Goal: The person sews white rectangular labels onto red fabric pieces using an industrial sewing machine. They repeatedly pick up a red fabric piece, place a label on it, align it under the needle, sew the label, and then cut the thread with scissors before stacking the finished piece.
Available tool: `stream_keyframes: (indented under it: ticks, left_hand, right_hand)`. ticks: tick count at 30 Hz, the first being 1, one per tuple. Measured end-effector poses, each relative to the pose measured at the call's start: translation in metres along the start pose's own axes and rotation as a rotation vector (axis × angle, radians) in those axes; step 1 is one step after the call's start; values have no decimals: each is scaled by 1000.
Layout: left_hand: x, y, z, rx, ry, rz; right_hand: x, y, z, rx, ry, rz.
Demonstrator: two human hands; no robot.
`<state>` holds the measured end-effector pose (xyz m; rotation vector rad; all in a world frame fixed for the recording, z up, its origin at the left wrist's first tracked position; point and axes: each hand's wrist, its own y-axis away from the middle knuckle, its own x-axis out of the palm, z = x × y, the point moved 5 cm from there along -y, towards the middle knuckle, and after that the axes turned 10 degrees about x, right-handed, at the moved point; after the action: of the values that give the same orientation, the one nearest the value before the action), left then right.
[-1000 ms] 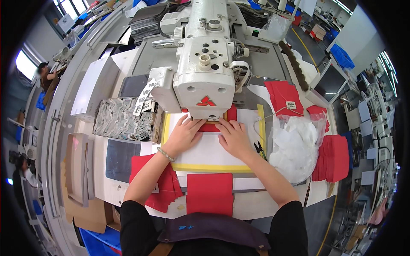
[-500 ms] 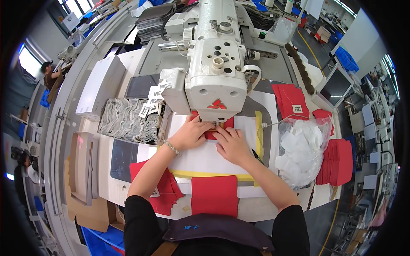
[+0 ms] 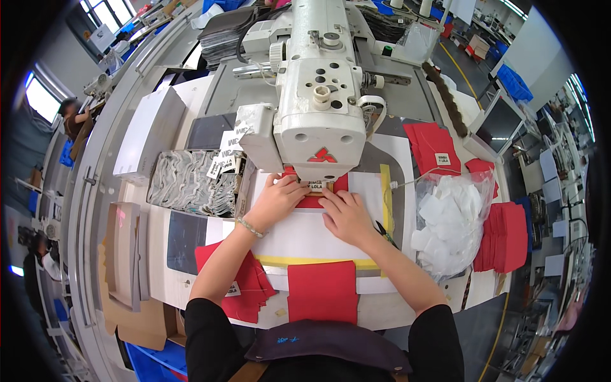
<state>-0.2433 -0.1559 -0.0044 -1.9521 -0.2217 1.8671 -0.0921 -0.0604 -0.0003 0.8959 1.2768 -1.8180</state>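
1. The sewing machine is showing off-white, with a red emblem on its front.
2. Under the sewing machine's head, a red fabric piece is carrying a cream label with dark lettering.
3. Just in front of the sewing machine, a white sheet is wearing a yellow tape border.
4. Farther in front of the sewing machine, a panel is glowing plain red.
5. Left of the sewing machine, bundled strips are making wavy grey-and-white streaks.
6. Right of the sewing machine, a clear bag is showing white pieces; beyond it, a stack is repeating the red.
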Motion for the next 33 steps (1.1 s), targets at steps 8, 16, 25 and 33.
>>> stream_keyframes:
  ticks: [8, 16, 25, 33]
  left_hand:
    - [2, -6, -1, -1, 22, 89]
    - [5, -8, 0, -42, 70, 226]
    - [3, -8, -3, 15, 47, 146]
    - [4, -7, -8, -21, 34, 160]
  right_hand:
    - [-8, 6, 7, -165, -117, -67]
    - [-10, 1, 11, -184, -111, -133]
    - [-9, 3, 12, -185, -112, -133]
    - [-5, 8, 8, -167, -137, -93]
